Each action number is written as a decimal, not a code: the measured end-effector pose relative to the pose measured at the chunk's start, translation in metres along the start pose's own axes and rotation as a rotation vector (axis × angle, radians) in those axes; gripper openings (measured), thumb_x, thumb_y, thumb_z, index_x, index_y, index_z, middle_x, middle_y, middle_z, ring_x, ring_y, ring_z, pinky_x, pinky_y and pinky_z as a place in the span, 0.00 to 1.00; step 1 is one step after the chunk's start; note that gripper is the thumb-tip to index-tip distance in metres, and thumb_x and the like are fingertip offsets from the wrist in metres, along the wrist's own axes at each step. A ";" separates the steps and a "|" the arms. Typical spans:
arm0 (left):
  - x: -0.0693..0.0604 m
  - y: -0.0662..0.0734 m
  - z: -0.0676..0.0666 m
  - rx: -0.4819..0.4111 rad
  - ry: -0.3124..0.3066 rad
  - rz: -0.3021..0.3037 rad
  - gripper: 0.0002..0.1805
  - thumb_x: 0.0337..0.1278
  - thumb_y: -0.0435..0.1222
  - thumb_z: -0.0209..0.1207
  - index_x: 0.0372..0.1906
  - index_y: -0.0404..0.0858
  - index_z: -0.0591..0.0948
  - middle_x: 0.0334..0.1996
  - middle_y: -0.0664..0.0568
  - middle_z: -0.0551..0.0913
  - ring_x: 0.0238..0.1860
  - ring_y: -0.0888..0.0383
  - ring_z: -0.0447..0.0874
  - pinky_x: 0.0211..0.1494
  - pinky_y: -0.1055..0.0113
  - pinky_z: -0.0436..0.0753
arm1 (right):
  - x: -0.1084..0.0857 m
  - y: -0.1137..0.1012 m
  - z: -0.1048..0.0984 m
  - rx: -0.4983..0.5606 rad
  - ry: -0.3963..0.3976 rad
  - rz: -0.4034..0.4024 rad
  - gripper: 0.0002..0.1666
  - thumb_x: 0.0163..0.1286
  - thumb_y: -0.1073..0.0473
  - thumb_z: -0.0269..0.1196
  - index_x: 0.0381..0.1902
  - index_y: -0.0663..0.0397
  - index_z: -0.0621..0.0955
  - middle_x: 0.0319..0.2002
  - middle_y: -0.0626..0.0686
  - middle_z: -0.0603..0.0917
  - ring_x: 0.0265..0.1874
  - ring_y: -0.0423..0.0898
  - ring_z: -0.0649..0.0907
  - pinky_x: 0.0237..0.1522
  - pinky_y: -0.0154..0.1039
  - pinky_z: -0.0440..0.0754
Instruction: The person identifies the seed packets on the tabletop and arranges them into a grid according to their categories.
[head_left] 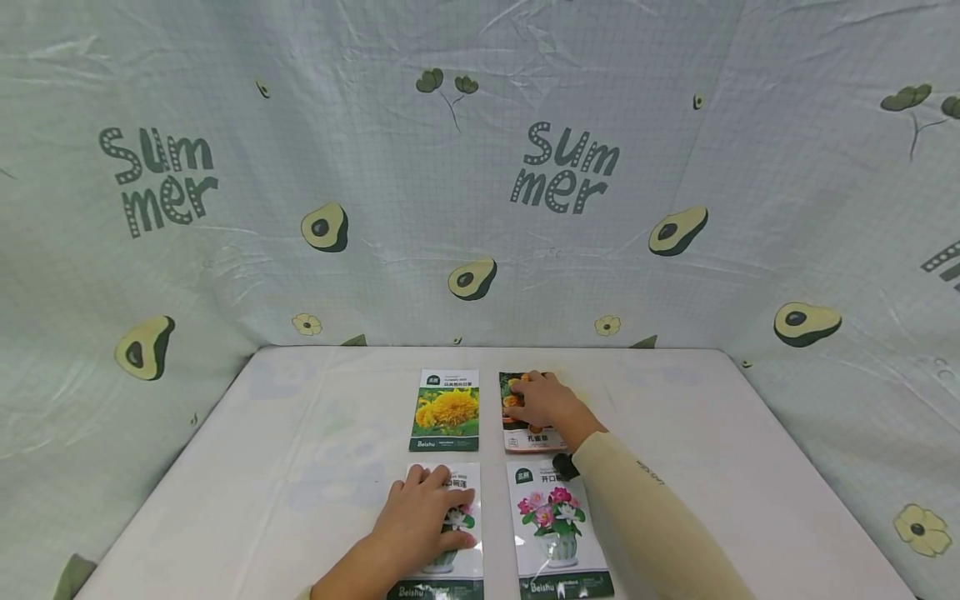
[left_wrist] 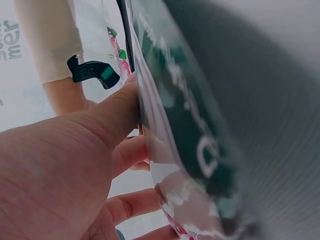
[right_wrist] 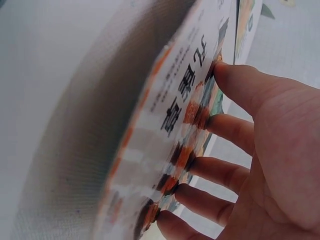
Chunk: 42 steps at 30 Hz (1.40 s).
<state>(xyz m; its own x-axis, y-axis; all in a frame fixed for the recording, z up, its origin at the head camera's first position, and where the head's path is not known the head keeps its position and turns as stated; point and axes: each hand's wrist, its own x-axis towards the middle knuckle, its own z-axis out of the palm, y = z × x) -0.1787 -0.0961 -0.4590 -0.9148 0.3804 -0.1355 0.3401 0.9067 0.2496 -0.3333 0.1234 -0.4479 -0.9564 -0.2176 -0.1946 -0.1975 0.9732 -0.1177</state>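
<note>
Four flower seed packets lie flat in two rows on a pale table. My left hand (head_left: 422, 518) rests on the near left packet (head_left: 468, 571), which pictures flowers in a pot; its spread fingers cover part of the print. In the left wrist view, the thumb and fingers touch that packet's glossy face (left_wrist: 167, 85). My right hand (head_left: 549, 404) lies over the far right packet (head_left: 517, 440) of orange flowers. The right wrist view has its spread fingertips touching the orange-flower packet (right_wrist: 150, 135). Neither hand visibly curls round a packet edge.
Far left lies a packet with yellow flowers (head_left: 448, 410). The near right packet (head_left: 555, 529), picturing pink flowers in a pot, is partly beneath my right forearm (head_left: 652, 508). A patterned avocado cloth (head_left: 480, 208) hangs behind the table (head_left: 300, 500).
</note>
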 end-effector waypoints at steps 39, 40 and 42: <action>0.021 -0.068 -0.014 -0.040 0.310 -0.005 0.25 0.55 0.51 0.73 0.55 0.45 0.85 0.55 0.47 0.79 0.57 0.44 0.75 0.60 0.45 0.78 | 0.002 0.070 0.009 0.226 0.364 -0.096 0.27 0.76 0.44 0.62 0.68 0.46 0.78 0.66 0.58 0.76 0.67 0.60 0.75 0.65 0.60 0.76; 0.022 -0.076 -0.015 -0.031 0.322 -0.020 0.24 0.55 0.50 0.73 0.55 0.45 0.85 0.55 0.46 0.78 0.57 0.44 0.75 0.61 0.46 0.78 | 0.001 0.077 0.009 0.242 0.394 -0.119 0.26 0.76 0.46 0.62 0.67 0.47 0.79 0.65 0.58 0.77 0.66 0.60 0.75 0.65 0.60 0.76; 0.024 -0.094 -0.018 -0.020 0.348 -0.037 0.23 0.56 0.48 0.73 0.54 0.43 0.85 0.54 0.45 0.79 0.56 0.43 0.75 0.61 0.45 0.78 | -0.002 0.092 0.009 0.270 0.454 -0.169 0.23 0.76 0.48 0.63 0.64 0.49 0.81 0.63 0.58 0.78 0.65 0.60 0.76 0.65 0.61 0.75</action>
<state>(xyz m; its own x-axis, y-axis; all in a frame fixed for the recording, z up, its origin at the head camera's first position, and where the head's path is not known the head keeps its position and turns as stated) -0.2362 -0.1757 -0.4680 -0.9472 0.2591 0.1890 0.3038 0.9137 0.2700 -0.3473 0.2127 -0.4667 -0.9246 -0.2571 0.2811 -0.3513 0.8610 -0.3678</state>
